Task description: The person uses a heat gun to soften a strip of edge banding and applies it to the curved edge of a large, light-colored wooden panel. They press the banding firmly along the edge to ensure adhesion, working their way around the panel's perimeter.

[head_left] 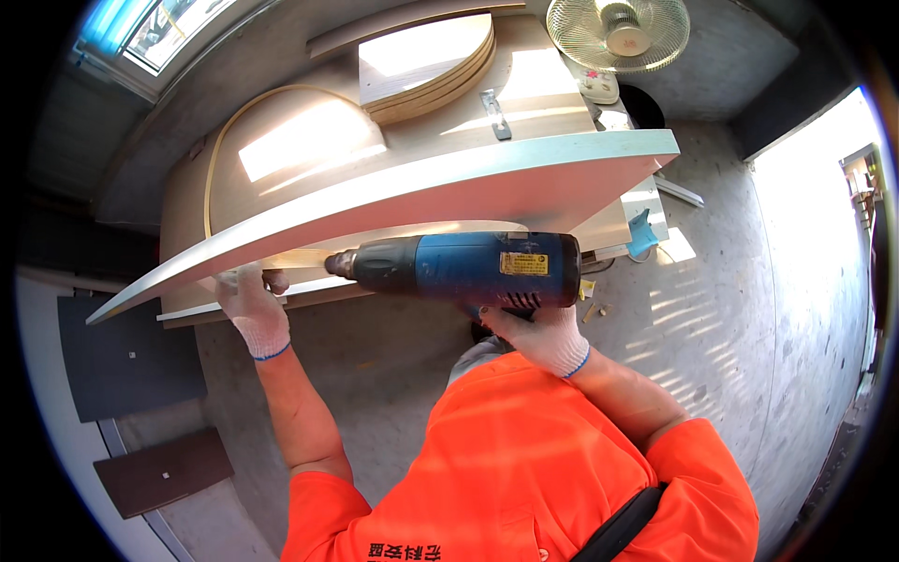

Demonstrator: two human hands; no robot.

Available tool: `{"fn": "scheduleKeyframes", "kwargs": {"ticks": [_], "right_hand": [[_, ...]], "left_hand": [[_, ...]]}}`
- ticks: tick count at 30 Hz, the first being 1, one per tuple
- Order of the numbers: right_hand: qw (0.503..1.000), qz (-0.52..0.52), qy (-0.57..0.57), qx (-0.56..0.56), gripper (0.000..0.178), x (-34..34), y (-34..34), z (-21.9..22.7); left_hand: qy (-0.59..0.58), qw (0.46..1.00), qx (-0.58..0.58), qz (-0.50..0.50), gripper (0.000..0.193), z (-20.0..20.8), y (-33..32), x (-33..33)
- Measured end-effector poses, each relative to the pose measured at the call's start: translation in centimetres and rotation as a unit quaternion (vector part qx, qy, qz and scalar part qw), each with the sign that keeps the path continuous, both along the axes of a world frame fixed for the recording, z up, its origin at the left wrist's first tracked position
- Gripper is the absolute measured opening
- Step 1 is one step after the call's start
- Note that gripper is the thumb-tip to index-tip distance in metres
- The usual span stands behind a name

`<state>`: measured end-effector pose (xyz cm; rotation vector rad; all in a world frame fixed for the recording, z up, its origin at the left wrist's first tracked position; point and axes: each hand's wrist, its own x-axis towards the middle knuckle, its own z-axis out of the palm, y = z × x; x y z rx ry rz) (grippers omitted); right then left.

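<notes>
A blue and black heat gun lies across the middle of the view, its metal nozzle pointing left. My right hand, in a white knit glove, is closed round its handle, which is mostly hidden below the body. In a matching glove with bare fingertips, my left hand is closed under the left part of a curved white-edged board. A pale wood-coloured edge banding strip runs between those fingers and the nozzle; the board hides part of the grip. The nozzle is close to my left fingertips, apart from them.
Beyond the board stands a wooden worktable with a stack of rounded panels and a thin looped strip. A fan stands at the far right. Dark panels lean at left; small scraps lie on the floor at right.
</notes>
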<state>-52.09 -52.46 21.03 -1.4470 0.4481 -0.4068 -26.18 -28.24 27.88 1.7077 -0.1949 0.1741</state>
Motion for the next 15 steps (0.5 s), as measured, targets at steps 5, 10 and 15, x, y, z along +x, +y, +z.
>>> {"fn": "scheduleKeyframes", "kwargs": {"ticks": [5,10,15], "right_hand": [[0.999,0.011,0.035,-0.021,0.035,-0.9,-0.5,0.2],[0.995,-0.062,0.079,-0.019,0.044,-6.9,-2.4,-1.0],[0.977,-0.109,0.148,0.111,0.025,-19.0,-10.7,-2.2]], "left_hand": [[-0.005,0.999,0.002,-0.035,0.015,-0.9,0.5,0.7],[-0.017,0.999,-0.022,-0.042,0.017,-2.1,0.5,1.4],[-0.013,0.999,-0.033,-0.004,0.018,-2.1,-0.1,0.4]]}}
